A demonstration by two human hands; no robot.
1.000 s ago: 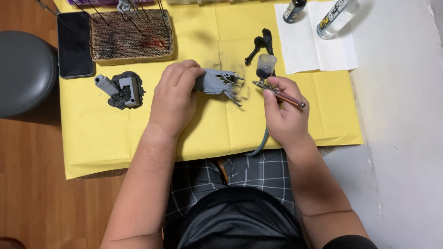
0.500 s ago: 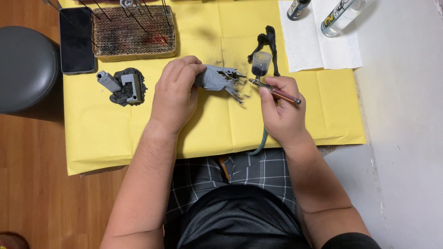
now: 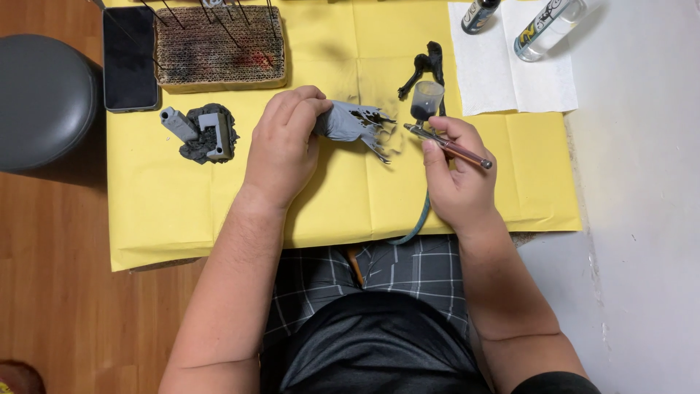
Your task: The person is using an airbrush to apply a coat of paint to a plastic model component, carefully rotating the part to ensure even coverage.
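Head view: A grey model part (image 3: 350, 120) with a ragged, dark-sprayed right edge is gripped by the left hand (image 3: 283, 146); the fingers (image 3: 302, 109) are clamped together around its left end, and the part is held just above the yellow paper sheet (image 3: 182, 211) that covers the desk. An airbrush (image 3: 446, 144) is held in the right hand (image 3: 458, 175), with the fingers closed on its slim body in a pen-like grip. The nozzle is pointed left toward the ragged edge of the part, near it but not touching. A small clear paint cup (image 3: 426, 100) with dark paint inside is mounted on top of the airbrush. A teal hose (image 3: 419, 219) is routed from beneath the right hand down over the front edge of the sheet.

A second grey model piece (image 3: 203, 133), blocky on a rough dark base, is placed on the sheet to the left of the left hand. Behind it, a corrugated cardboard block (image 3: 219, 51) stained with paint is set, with thin rods stuck into it. A dark smartphone (image 3: 130, 58) lies just beside the block at the sheet's left edge. A black stand (image 3: 424, 67) is located behind the paint cup. A white paper towel (image 3: 510, 73) carries a dark bottle (image 3: 479, 14) and a clear bottle (image 3: 547, 28) at the far right. A grey round stool (image 3: 40, 98) stands at the left on the wooden floor.
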